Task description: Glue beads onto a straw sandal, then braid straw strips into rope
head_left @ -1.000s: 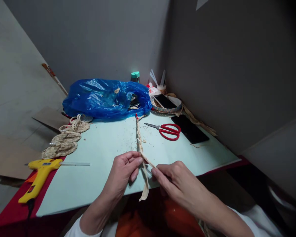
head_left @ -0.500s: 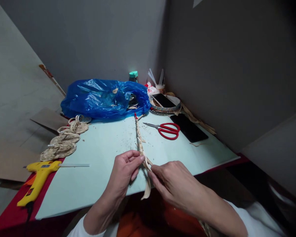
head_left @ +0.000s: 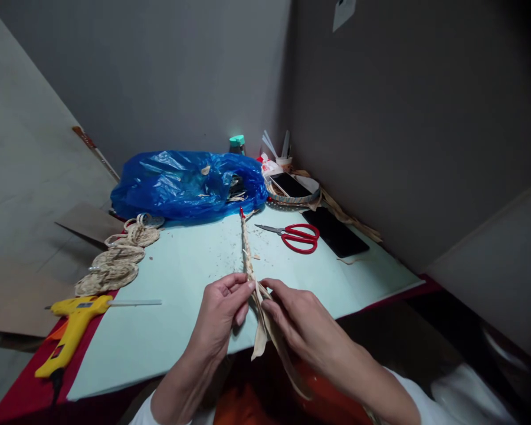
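A thin braid of pale dried husk strips (head_left: 246, 248) stretches away from me over the table, its far end tied in red. My left hand (head_left: 223, 304) pinches the braid's near end between thumb and fingers. Beside it on the right, my right hand (head_left: 298, 316) has its thumb and forefinger closed on a loose strip. Two loose strips hang past the table's front edge, a wide one (head_left: 260, 339) between my hands and a longer one (head_left: 287, 360) below the right. Red-handled scissors (head_left: 298, 237) lie to the right of the braid.
A blue plastic bag (head_left: 177, 183) fills the back. Several woven sandal-shaped pieces (head_left: 115, 260) and a yellow glue gun (head_left: 73, 333) line the left edge. A black tablet-like slab (head_left: 336, 231) lies at right, near a phone (head_left: 291, 185) on a round tray. Husk crumbs dot the pale tabletop.
My right hand has shifted slightly and its fingers have loosened a little. A long strip now hangs down below it. The whole view has tilted slightly.
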The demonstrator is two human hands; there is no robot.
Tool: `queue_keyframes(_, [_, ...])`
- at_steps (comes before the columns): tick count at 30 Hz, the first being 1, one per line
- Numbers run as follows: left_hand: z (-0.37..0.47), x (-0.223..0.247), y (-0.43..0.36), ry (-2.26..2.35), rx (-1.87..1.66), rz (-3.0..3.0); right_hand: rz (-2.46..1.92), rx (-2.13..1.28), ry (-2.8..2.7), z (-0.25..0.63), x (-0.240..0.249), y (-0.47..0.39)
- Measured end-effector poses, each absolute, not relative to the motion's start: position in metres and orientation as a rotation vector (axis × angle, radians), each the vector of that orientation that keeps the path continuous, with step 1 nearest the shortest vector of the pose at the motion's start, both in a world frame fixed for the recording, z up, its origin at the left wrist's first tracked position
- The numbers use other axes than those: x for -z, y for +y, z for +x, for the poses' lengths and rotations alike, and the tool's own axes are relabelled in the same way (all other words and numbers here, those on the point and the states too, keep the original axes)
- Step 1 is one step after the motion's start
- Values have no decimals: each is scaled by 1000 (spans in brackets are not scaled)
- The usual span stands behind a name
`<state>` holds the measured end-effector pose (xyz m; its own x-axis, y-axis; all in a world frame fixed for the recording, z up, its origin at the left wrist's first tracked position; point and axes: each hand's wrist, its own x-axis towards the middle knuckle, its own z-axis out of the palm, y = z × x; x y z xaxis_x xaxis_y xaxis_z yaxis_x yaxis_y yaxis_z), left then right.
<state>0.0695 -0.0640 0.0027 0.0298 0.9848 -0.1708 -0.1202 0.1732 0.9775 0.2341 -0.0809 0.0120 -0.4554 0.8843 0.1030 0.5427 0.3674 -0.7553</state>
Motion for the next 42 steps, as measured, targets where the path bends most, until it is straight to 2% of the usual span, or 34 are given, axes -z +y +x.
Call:
queue_keyframes(7, [71,-5,-66,1174,-1109,978,-1234,-874,-2048,224,-6,-83])
queue_keyframes(17, [69,-1,-62,1127,-1098,863,-1359,-273,-2338,228,-1,-78])
queue_keyframes(32, [83,-4,-62,1269,-1139,998,-1513,40,-2491,226,-33,-85])
queue_keyframes(38, [81,-2,-67,1238,-1118,837,-1433,328,-2516,190,-8,-97])
queue_keyframes(40, [78,-4,-69,1216,-1112,820,-1412,343,-2511,187,-1,-98])
queue_keyframes(42, [75,-5,-70,1188,-1118,831,-1345,185,-2526,194,-3,-95])
